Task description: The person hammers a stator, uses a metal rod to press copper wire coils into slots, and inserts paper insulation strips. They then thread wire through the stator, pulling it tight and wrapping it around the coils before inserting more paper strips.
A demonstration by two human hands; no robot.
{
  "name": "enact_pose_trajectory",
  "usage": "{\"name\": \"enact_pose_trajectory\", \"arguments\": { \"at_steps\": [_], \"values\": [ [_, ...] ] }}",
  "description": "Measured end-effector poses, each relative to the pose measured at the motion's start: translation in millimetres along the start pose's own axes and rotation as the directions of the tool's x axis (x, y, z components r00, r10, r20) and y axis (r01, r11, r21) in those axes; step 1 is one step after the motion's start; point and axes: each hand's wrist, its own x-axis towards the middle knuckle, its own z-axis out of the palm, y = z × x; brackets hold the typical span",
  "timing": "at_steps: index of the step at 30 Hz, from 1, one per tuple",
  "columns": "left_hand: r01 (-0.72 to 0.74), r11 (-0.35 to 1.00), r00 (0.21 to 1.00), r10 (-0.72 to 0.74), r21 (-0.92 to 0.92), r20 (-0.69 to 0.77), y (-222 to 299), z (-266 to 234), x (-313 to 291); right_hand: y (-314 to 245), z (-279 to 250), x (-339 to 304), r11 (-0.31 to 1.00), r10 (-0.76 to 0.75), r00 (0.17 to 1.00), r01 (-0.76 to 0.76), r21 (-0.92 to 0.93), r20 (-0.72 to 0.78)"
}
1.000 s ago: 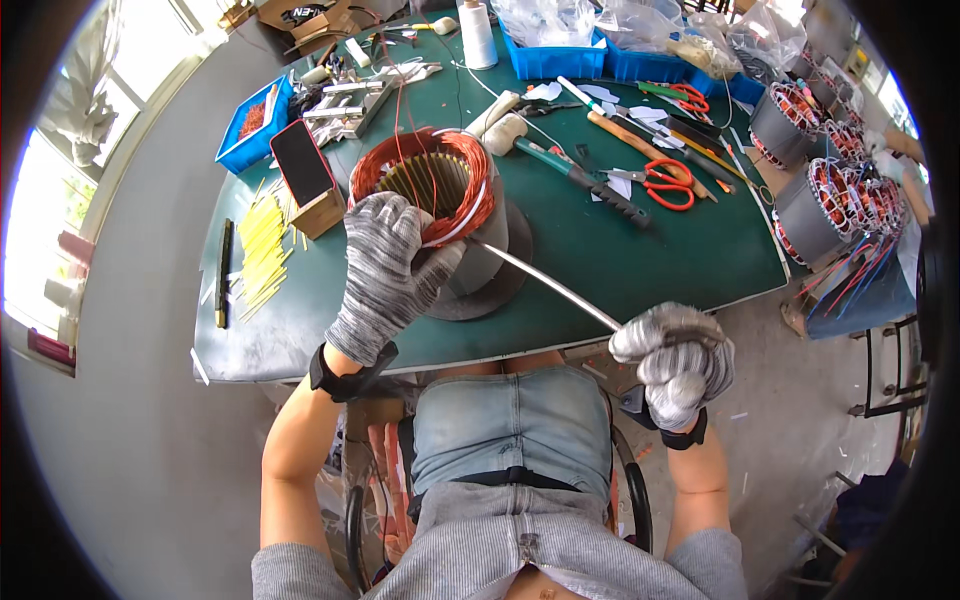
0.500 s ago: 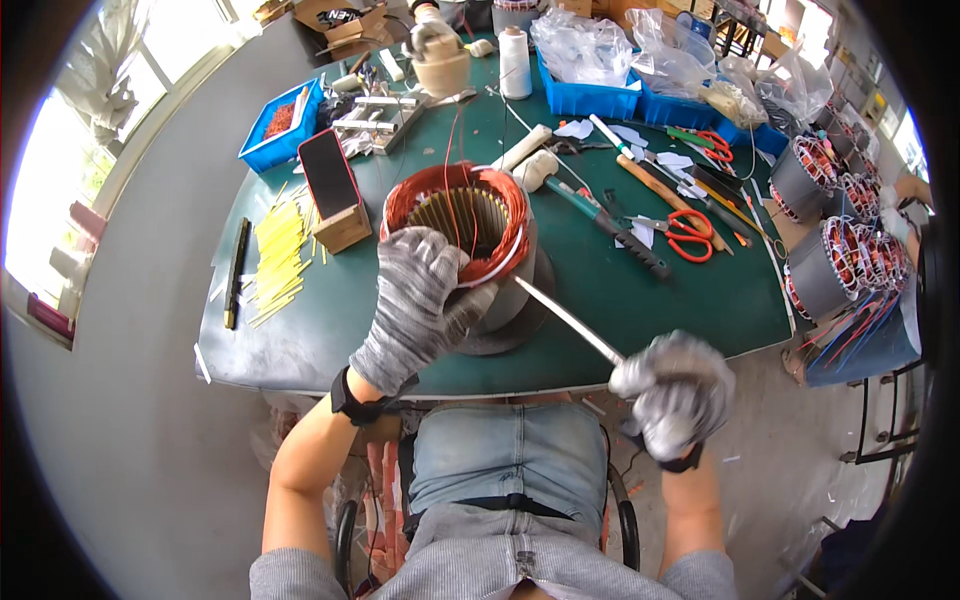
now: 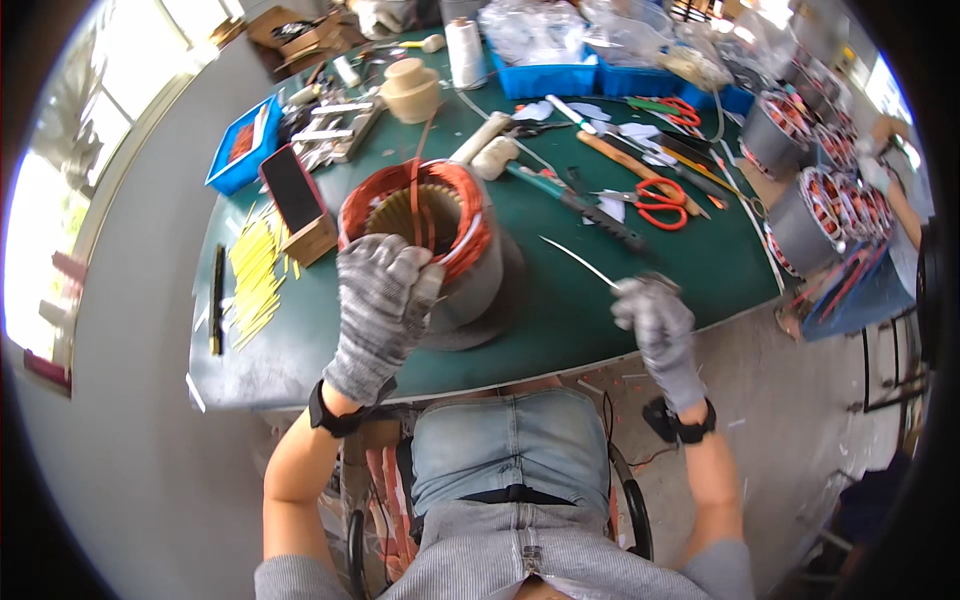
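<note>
A grey motor stator (image 3: 470, 285) with red-brown copper windings (image 3: 385, 190) round its top stands on the green table before me. My left hand (image 3: 375, 305), in a grey striped glove, is closed over the near left rim of the windings. Copper wires (image 3: 422, 205) rise from the stator's opening. To the right of it, my gloved right hand (image 3: 655, 315) is closed on a thin white cord (image 3: 582, 262). The cord curves up and left, and its far end is apart from the stator. A white band (image 3: 470, 235) lies along the winding's right side.
Yellow strips (image 3: 258, 285) and a phone on a wooden stand (image 3: 300, 205) lie left. Red-handled scissors (image 3: 660, 203), a wooden stick (image 3: 640, 170) and a green-handled tool (image 3: 575, 200) lie right. Blue bins (image 3: 545, 80) stand behind. Another person's gloved hand (image 3: 872, 170) is near more stators.
My right hand has moved up; the cord, earlier stretched straight to the stator, now curves with its end away from it. The view has shifted. Another person's hand has left the cream-coloured pot.
</note>
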Motion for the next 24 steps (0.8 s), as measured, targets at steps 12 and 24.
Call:
{"name": "enact_pose_trajectory", "arguments": {
  "at_steps": [12, 24],
  "values": [
    [0.175, 0.977, 0.984, -0.172, 0.118, -0.039, 26.3, 16.1, 2.5, 121.1, -51.6, 152.8, 0.891, 0.439, 0.852, -0.373, -0.259, 0.284],
    [0.305, 0.946, 0.952, -0.307, 0.113, 0.008, 42.2, 19.0, 5.6, 83.5, 55.8, 98.6, 0.283, 0.555, 0.796, 0.092, -0.955, 0.241]
  ]
}}
